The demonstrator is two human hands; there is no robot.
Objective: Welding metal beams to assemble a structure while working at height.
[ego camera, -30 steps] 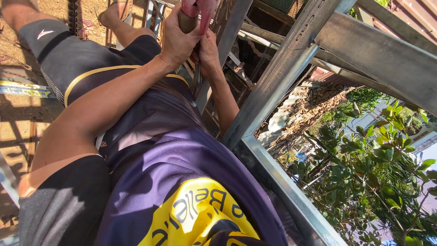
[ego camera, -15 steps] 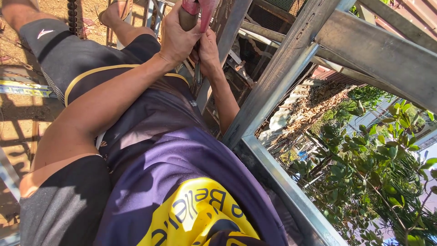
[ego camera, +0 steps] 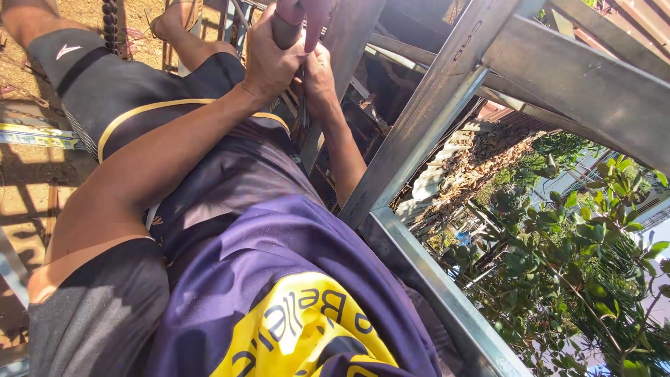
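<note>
Gripping a pink-handled tool w/ left hand, fist wrapped tight round the grip at far top centre. Right hand pressed just beside and slightly below, fingers curled in toward the same spot; cannot tell what, if anything, sits between them, contact point hidden by both hands. Tool head not visible, cut by frame edge and knuckles.

Compared w/ half a sec and one sec ago: no shift noted in either hand, same clasp, same height, forearms on same line. Judged as steady hold or slow pressing work at one fixed point, not a reposition.

Outward from hands: upright galvanised steel post immed. right of right forearm, joined low to a steel rail running to near right. Heavier steel beam crossing far right. Dark shorts w/ yellow trim left, purple-and-yellow shirt nearest. Chain hanging far left. Bare ground left; green shrubs well below on right.
</note>
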